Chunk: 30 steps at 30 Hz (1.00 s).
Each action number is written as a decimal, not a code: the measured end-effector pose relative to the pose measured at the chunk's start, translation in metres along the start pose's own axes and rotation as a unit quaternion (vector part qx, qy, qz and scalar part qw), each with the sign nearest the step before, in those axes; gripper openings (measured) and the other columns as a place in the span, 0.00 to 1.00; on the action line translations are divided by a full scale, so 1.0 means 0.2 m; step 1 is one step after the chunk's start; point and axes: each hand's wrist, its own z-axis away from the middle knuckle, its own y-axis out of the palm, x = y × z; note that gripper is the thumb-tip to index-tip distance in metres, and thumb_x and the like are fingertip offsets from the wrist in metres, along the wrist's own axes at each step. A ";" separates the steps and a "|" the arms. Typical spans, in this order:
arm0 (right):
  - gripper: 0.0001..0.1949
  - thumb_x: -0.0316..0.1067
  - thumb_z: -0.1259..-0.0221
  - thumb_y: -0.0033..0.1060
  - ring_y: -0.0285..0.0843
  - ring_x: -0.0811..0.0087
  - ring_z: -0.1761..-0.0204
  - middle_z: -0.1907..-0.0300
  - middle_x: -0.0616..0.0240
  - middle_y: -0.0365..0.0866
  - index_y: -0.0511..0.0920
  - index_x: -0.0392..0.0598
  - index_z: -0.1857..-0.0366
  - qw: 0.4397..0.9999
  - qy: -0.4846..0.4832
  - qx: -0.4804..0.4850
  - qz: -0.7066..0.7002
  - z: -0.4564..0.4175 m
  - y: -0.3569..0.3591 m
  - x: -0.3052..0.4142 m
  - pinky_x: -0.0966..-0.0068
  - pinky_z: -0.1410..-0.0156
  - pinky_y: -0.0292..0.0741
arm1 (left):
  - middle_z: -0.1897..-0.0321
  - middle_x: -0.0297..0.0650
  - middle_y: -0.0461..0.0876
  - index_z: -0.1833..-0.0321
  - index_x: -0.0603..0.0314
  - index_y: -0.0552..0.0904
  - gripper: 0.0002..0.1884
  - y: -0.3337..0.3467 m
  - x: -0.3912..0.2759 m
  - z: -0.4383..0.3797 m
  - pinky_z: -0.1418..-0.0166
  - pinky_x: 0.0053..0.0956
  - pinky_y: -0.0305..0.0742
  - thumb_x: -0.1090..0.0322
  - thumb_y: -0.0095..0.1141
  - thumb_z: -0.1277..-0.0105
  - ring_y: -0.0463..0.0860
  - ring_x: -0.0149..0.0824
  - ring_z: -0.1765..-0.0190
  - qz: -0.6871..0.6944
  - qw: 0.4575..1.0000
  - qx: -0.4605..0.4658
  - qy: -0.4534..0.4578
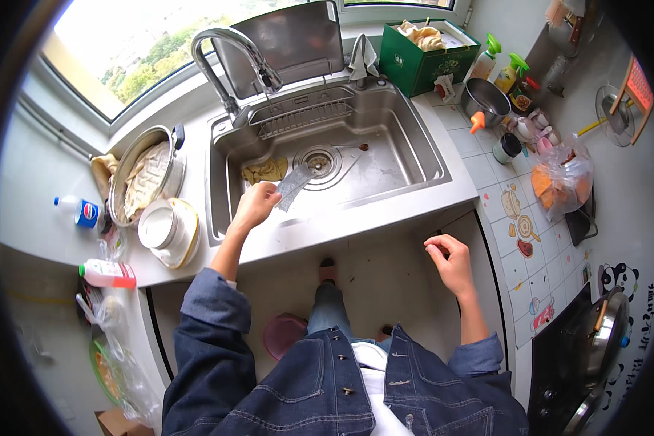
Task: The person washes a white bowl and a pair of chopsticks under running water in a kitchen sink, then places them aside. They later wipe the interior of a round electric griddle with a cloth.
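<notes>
My left hand (256, 206) is over the front left of the steel sink (381, 174), pinching one end of a thin grey translucent mesh strip (295, 186). The strip's far end reaches the edge of the drain (319, 163). Just beyond my left hand, a crumpled yellowish cloth (265, 170) lies on the sink floor. A small spoon-like utensil (359, 146) with a brown end rests behind the drain. My right hand (449, 261) hovers in front of the counter edge, fingers curled together, with nothing visible in it.
A chrome faucet (207, 41) arches over the sink's back left. Left of the sink are a cloth-lined pot (169, 163) and stacked dishes (182, 240). A green box (414, 68), a saucepan (485, 98) and spray bottles (505, 76) stand right. A pink bin (283, 335) is on the floor.
</notes>
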 end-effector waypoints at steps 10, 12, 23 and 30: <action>0.04 0.25 0.43 0.57 0.76 0.67 0.67 0.70 0.61 0.80 0.80 0.39 0.67 0.994 0.072 -0.006 0.079 -0.54 0.36 0.17 0.76 0.63 0.73 | 0.50 0.55 0.78 0.55 0.66 0.79 0.16 0.75 0.77 -0.85 0.46 0.44 0.75 0.64 0.58 0.45 0.79 0.55 0.49 -0.151 0.971 0.127 -0.135; 0.04 0.25 0.43 0.57 0.76 0.67 0.67 0.70 0.61 0.80 0.80 0.39 0.67 0.993 0.085 -0.005 0.080 -0.61 0.42 0.15 0.76 0.63 0.72 | 0.50 0.55 0.76 0.57 0.65 0.79 0.14 0.83 0.77 -0.83 0.47 0.44 0.75 0.68 0.57 0.45 0.79 0.56 0.49 -0.157 0.972 0.093 -0.148; 0.05 0.27 0.41 0.57 0.77 0.71 0.63 0.66 0.63 0.80 0.80 0.39 0.65 0.990 0.098 0.092 -0.040 -1.07 0.81 0.17 0.76 0.57 0.73 | 0.60 0.45 0.74 0.61 0.67 0.77 0.11 0.35 0.43 -0.90 0.55 0.35 0.75 0.79 0.60 0.48 0.79 0.46 0.60 0.072 0.997 0.010 -0.031; 0.15 0.30 0.39 0.56 0.73 0.74 0.46 0.51 0.64 0.79 0.77 0.40 0.49 0.929 0.130 0.061 -0.340 -1.43 1.27 0.02 0.75 0.39 0.69 | 0.58 0.38 0.72 0.59 0.69 0.76 0.12 0.14 0.24 -0.91 0.56 0.24 0.76 0.80 0.61 0.46 0.79 0.32 0.61 0.343 0.937 0.069 0.005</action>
